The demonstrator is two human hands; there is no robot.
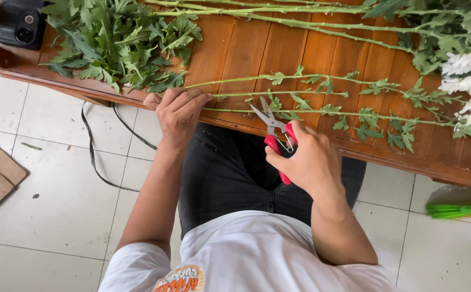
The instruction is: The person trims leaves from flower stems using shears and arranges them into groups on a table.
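Three stripped stems (pixel 279 94), one pair of snips (pixel 274 132), two hands.

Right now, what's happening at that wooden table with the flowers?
A person stands at a wooden table trimming flower stems. The left hand pins the cut ends of three long stems at the table's near edge. The right hand holds red-handled snips, blades open and pointing at the stems. A pile of stripped leaves lies to the left, white blooms to the right.
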